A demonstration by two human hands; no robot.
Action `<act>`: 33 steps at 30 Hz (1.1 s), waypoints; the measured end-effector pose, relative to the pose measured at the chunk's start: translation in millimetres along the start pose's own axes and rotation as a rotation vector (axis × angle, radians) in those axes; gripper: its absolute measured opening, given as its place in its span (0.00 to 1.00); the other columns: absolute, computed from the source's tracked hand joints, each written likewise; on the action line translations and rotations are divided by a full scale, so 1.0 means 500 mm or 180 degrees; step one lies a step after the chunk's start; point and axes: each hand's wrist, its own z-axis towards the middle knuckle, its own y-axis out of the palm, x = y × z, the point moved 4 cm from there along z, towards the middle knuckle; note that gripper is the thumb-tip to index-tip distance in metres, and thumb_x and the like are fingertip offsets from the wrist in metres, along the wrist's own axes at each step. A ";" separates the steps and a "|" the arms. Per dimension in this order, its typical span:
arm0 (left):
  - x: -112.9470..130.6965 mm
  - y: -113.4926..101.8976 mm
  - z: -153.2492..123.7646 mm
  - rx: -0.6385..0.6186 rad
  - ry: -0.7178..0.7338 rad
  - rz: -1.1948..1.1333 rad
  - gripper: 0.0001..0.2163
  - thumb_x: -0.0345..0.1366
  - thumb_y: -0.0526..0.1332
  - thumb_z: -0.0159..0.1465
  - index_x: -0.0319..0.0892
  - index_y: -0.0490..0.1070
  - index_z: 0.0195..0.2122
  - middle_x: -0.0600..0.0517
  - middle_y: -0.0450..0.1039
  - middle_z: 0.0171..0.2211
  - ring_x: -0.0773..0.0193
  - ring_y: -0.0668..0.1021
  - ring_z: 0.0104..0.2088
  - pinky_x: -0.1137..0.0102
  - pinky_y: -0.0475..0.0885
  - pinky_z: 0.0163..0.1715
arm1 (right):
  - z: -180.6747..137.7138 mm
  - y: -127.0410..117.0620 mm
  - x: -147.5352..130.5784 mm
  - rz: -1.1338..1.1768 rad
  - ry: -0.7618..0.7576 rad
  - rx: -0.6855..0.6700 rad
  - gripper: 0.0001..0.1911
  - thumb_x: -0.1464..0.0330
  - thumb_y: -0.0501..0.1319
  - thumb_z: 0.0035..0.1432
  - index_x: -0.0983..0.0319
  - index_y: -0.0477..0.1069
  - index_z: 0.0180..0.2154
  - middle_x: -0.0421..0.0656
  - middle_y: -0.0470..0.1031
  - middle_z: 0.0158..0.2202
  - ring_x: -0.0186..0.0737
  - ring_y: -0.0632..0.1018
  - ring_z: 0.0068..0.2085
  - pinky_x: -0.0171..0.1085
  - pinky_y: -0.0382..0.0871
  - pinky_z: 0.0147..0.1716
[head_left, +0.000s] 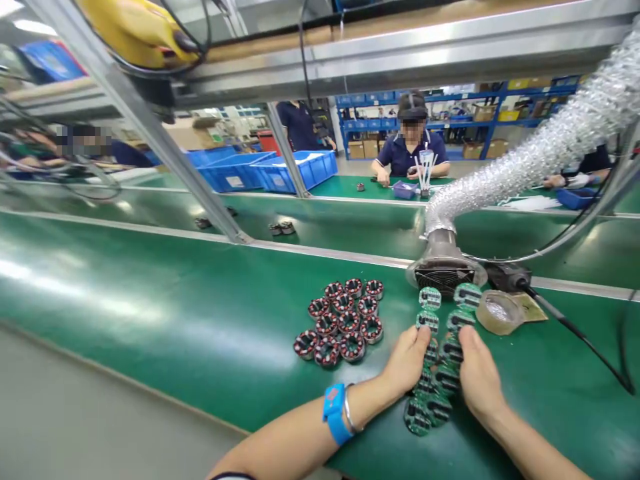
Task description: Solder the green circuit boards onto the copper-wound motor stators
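Two strips of round green circuit boards are between my hands, over the right part of the bench. My left hand [411, 360] grips the left strip of circuit boards [424, 383], its thumb pressed on the upper boards. The right strip of circuit boards [449, 380] is in my right hand [480, 373], thumb along its edge. At their lower ends the strips touch or overlap; the fingers behind them are hidden. To the left of my hands, a cluster of motor stators [347, 323] with red and dark windings sits on the green bench top [175, 300].
Beyond the boards stands a fume extractor inlet [445, 267] with a silver flexible duct [530, 140]. A roll of clear tape [500, 312] and a black cable [575, 333] lie to the right. Blue bins [297, 172] and a co-worker [413, 143] are across the line.
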 end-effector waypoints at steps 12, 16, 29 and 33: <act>0.015 -0.001 -0.007 -0.1795 -0.0482 0.0830 0.18 0.39 0.64 0.54 0.39 0.75 0.45 0.51 0.75 0.38 0.59 0.73 0.37 0.65 0.69 0.44 | 0.066 -0.097 0.030 -0.0762 0.0316 -0.0389 0.25 0.45 0.53 0.57 0.59 0.70 0.36 0.36 0.67 0.21 0.34 0.65 0.17 0.32 0.57 0.14; 0.001 -0.010 -0.003 -0.1882 -0.0488 0.1110 0.13 0.38 0.64 0.54 0.41 0.76 0.40 0.54 0.71 0.33 0.64 0.67 0.32 0.71 0.66 0.37 | 0.086 -0.089 0.046 -0.1399 -0.0174 -0.0743 0.25 0.45 0.54 0.57 0.60 0.63 0.25 0.35 0.62 0.19 0.34 0.66 0.20 0.33 0.60 0.19; 0.017 -0.014 -0.007 -0.1236 -0.1063 0.1652 0.06 0.35 0.58 0.60 0.39 0.71 0.34 0.56 0.66 0.26 0.67 0.67 0.29 0.72 0.65 0.34 | 0.097 -0.073 0.062 -0.2678 -0.1530 -0.0506 0.20 0.51 0.51 0.65 0.58 0.67 0.31 0.41 0.72 0.33 0.40 0.75 0.34 0.38 0.68 0.35; 0.015 -0.010 -0.011 -0.1393 -0.0634 0.1992 0.09 0.38 0.58 0.60 0.39 0.72 0.37 0.55 0.70 0.31 0.65 0.68 0.32 0.72 0.65 0.35 | 0.077 -0.083 0.023 -0.2492 -0.1666 -0.0161 0.18 0.52 0.51 0.64 0.56 0.71 0.42 0.44 0.74 0.40 0.44 0.77 0.39 0.39 0.69 0.38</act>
